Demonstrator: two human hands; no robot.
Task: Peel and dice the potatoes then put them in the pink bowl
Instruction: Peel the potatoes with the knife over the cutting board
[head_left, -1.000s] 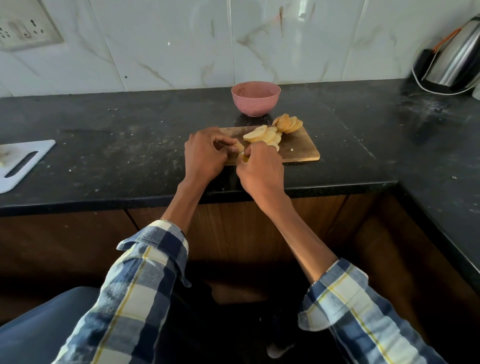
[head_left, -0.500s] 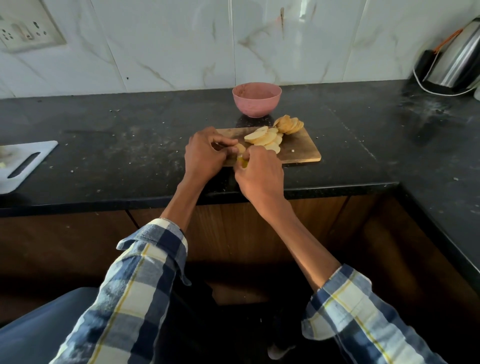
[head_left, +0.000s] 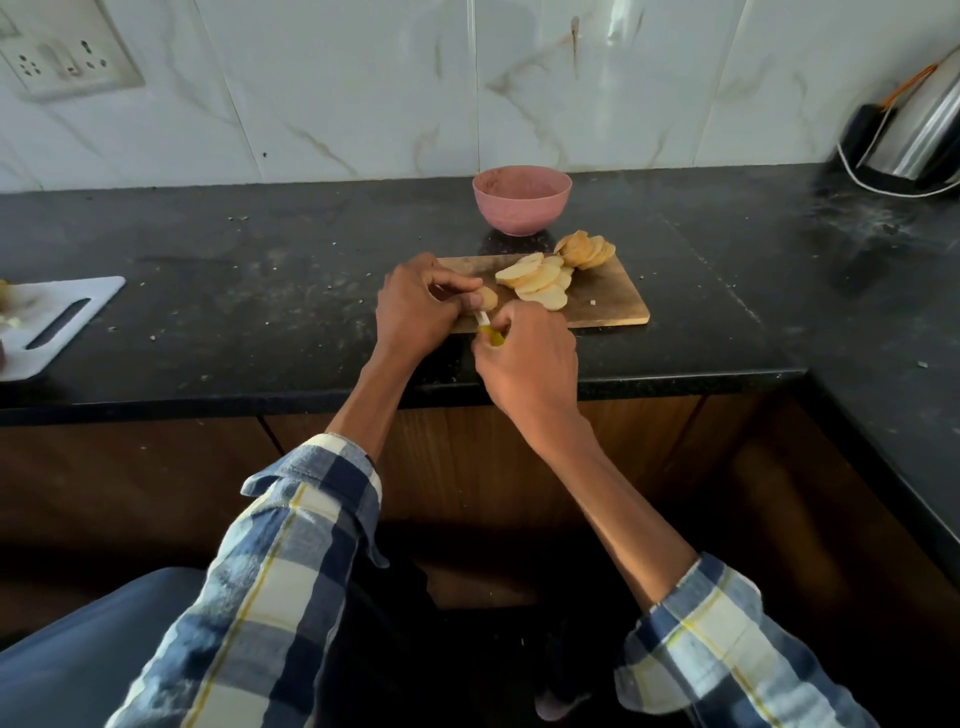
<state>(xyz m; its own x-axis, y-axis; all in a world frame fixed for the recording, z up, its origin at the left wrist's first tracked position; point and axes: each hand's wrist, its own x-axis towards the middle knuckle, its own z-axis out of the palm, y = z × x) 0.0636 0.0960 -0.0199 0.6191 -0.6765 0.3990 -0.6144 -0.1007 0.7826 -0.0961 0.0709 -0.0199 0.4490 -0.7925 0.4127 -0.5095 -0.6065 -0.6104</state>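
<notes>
slicing | our left hand (head_left: 415, 306) pinches potato (head_left: 487, 297) at board's (head_left: 618, 301) left edge | right hand (head_left: 530, 358) grips knife (head_left: 488, 328) | next: dice, guessing

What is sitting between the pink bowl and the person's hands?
In the head view, two fanned groups of potato slices lie on the wooden cutting board between the pink bowl and the hands, plus a bare strip of black counter before the bowl.

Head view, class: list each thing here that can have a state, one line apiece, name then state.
pink bowl: upright, nothing visible inside.
wooden cutting board: flat on the counter, carrying slices.
potato slices: cut round, not diced.
potato piece: held on the board.
left hand: gripping the potato piece.
knife: partly hidden.
right hand: gripping the knife.
</notes>
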